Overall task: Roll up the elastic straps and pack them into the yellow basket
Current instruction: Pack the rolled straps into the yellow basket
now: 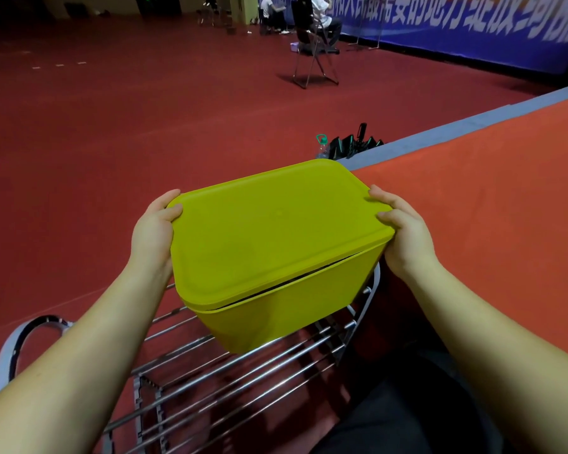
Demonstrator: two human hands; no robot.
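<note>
**Lidded basket held above rack**

Left hand (pixel 153 231) and right hand (pixel 404 234) clasp opposite ends of the yellow plastic basket (pixel 276 309), its flat yellow lid (pixel 269 234) slightly ajar, over a chrome wire rack (pixel 243 371). No straps visible; likely closing up or setting down. Blue banner (pixel 440 24) lettering is illegible.

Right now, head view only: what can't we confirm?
- Contents of the yellow basket: its lid covers them; no elastic straps visible.
- Fingers of left hand and right hand: mostly hidden behind the lid's ends; thumbs on top.
- Banner text: blurred.
- Rack: cut off by the bottom edge.
</note>
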